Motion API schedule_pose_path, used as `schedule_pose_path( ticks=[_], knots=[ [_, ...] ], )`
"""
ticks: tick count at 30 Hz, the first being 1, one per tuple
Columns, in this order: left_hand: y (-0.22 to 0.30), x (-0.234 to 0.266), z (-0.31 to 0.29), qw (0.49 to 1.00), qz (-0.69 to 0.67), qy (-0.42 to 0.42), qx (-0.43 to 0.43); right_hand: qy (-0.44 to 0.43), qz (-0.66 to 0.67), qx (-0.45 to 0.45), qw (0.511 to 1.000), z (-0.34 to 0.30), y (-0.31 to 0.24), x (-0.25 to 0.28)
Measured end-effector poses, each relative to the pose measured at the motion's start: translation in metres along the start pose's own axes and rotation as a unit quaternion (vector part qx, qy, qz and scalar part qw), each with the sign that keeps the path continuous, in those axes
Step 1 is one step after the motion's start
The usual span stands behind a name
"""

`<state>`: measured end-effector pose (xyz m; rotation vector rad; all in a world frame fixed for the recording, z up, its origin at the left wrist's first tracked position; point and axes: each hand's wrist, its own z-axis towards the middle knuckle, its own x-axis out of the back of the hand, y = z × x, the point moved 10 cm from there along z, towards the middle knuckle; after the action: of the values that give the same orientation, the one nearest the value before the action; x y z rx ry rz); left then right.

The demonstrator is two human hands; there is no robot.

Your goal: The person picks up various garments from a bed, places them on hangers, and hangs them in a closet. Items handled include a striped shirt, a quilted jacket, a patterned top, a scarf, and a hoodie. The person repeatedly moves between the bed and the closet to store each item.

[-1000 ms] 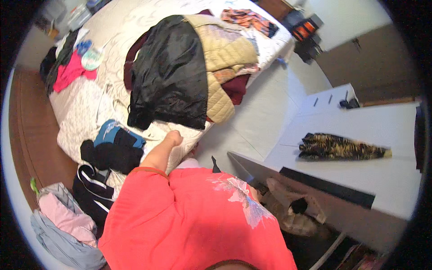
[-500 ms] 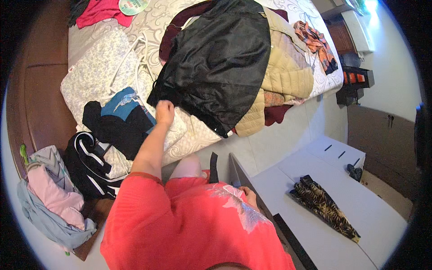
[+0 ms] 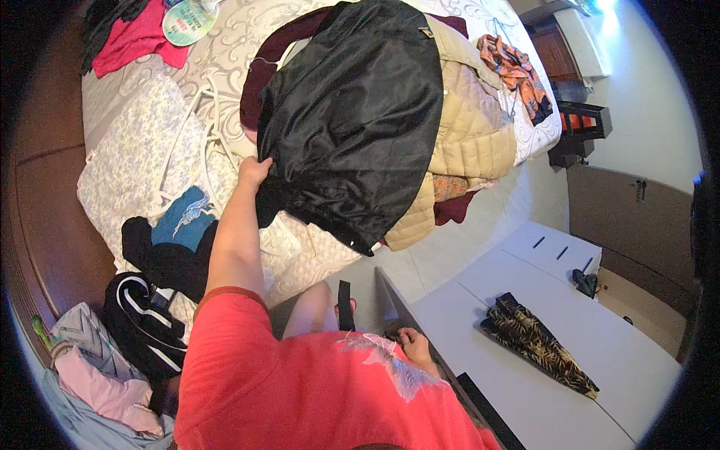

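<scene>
Spread over the pile on the bed is a large black shiny garment [image 3: 352, 112]. My left hand [image 3: 256, 171] grips its left edge near the lower corner, fingers closed on the cloth. Under it lie a beige quilted jacket [image 3: 472, 112] and a dark maroon garment [image 3: 259, 90], partly hidden. My right hand [image 3: 417, 350] is low by my red shirt, beside the edge of the pale cabinet [image 3: 480, 409]. Its fingers are curled; what they hold, if anything, cannot be made out.
A pale floral cloth [image 3: 127, 150] lies on the bed's left, with black and teal clothing [image 3: 184, 229] near it. Pink and grey fabrics [image 3: 105, 390] are heaped lower left. On the cabinet rests a folded black-and-gold patterned item [image 3: 536, 345]. An orange patterned scarf [image 3: 514, 67] lies far right.
My left hand has moved left and slightly away from me, pulling the garment's left edge outward. My right hand has shifted slightly downward. The whole view has shifted a little.
</scene>
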<state>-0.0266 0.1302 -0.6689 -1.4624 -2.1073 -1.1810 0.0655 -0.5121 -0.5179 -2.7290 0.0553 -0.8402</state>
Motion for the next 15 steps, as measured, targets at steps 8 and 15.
schedule_pose_path(
  ticks=[8,15],
  knots=[
    [0.121,0.028,-0.150,0.945,-0.100,0.029,-0.311,0.053,-0.057,0.097,0.992,0.026,-0.067,0.026],
    [0.175,-0.048,-0.418,0.726,-0.032,-0.274,-0.630,0.210,-0.169,0.494,0.827,-0.062,-0.342,0.141]
  ],
)
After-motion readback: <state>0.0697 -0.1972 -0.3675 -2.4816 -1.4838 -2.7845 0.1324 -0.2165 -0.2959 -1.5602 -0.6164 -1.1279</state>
